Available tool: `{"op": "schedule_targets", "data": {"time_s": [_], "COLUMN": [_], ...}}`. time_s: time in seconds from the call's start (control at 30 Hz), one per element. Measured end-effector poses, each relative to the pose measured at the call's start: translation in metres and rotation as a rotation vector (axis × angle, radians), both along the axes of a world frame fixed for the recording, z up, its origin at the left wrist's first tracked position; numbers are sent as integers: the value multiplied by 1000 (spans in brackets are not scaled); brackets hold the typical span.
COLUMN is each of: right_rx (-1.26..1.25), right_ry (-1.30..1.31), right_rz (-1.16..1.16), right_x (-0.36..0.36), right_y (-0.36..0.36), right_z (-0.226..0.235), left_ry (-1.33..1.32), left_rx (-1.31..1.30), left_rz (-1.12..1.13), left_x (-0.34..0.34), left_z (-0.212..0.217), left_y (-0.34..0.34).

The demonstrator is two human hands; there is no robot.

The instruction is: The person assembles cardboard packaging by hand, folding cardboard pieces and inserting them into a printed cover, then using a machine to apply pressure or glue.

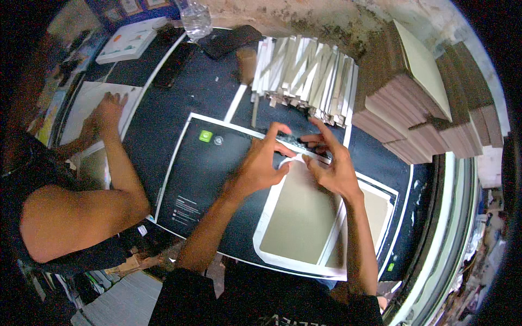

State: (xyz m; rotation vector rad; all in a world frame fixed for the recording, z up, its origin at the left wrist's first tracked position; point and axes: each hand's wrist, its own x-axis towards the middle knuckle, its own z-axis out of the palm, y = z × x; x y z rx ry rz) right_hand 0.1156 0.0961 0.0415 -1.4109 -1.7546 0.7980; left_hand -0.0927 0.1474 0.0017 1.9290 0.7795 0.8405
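A cover sheet (260, 243) with a white margin lies on the dark tabletop, pale side up, with greyish-beige boards (302, 209) on it. At its far edge a white paper flap (294, 158) curls up. My left hand (263, 165) has thumb and forefinger bent around the flap's left part, seemingly gripping it. My right hand (333, 165) touches the flap's right part with the thumb, its other fingers spread and raised beyond the edge. Under the left forearm lies a black printed sheet (201, 168) with a green square mark.
Past my hands lies a heap of white and grey board strips (304, 76). Tall stacks of brown-grey boards (405, 103) stand at the far right. Another person's arm (122, 157) works over a white sheet (103, 98) at left. A clear plastic bottle (196, 22) stands at the back.
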Motion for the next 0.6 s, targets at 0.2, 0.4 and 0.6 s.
{"op": "schedule_targets", "data": {"time_s": [0.2, 0.4, 0.6], "right_rx": [14, 0, -20], "right_ry": [-244, -327, -365], "right_rz": [121, 142, 110], "right_x": [-5, -8, -14], "right_y": [-12, -9, -7], "right_z": [7, 9, 13], "left_ry": [-13, -35, -36], "left_rx": [-58, -87, -102], "left_rz": [-16, -20, 0], "left_x": [-3, -2, -4], "left_z": [2, 2, -4], "left_y": [2, 2, 4]}}
